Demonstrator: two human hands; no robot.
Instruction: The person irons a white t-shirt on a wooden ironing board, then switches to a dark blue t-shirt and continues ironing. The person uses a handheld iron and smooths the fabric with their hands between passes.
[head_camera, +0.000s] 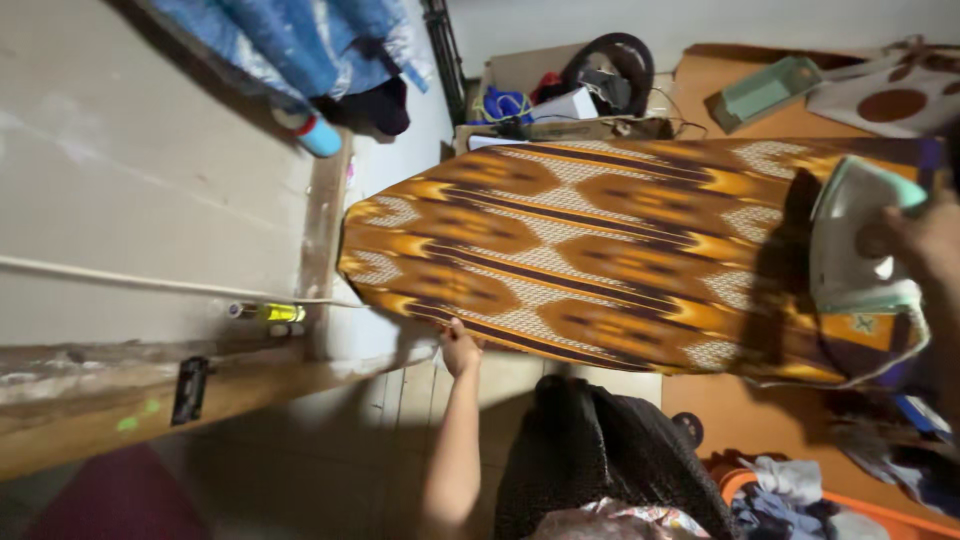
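Observation:
An orange, brown and white patterned cloth (600, 250) lies spread over an ironing board. My left hand (460, 350) grips the near edge of that cloth, arm stretched out from below. At the right end of the board, my right hand (925, 245) holds a white and pale green iron (860, 250) by its handle. The iron stands on the cloth and casts a dark shadow to its left.
A cardboard box (560, 95) of cables and small items sits beyond the board. A blue-capped bottle (312, 130) and a yellow bottle (275, 313) lie near a wooden frame (322, 230). Blue fabric (300, 40) hangs upper left. An orange basket (800, 500) of clothes is lower right.

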